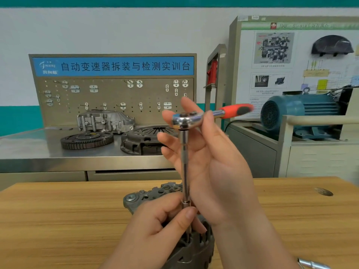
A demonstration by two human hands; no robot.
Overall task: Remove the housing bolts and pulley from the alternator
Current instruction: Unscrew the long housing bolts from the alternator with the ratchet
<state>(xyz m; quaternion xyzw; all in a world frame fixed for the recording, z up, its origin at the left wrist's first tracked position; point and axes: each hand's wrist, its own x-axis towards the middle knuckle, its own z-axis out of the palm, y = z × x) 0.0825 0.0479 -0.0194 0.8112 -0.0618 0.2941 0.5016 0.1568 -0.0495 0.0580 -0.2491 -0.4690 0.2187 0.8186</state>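
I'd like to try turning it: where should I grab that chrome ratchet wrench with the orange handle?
Take the orange rubber handle, coming from the right: it sticks out sideways, free, from the chrome ratchet head, which the right hand holds atop the upright steel extension bar. Its far end likely gives leverage.

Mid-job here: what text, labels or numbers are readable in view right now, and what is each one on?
"自动变速器拆装与检测实训台": on the blue banner atop the pegboard.
Logo at the banner's left end: too blurred to read.
Green header of the white display board: blurred.
Captions on that board: too small to read.
Ratchet, extension bar, alternator: no markings visible.
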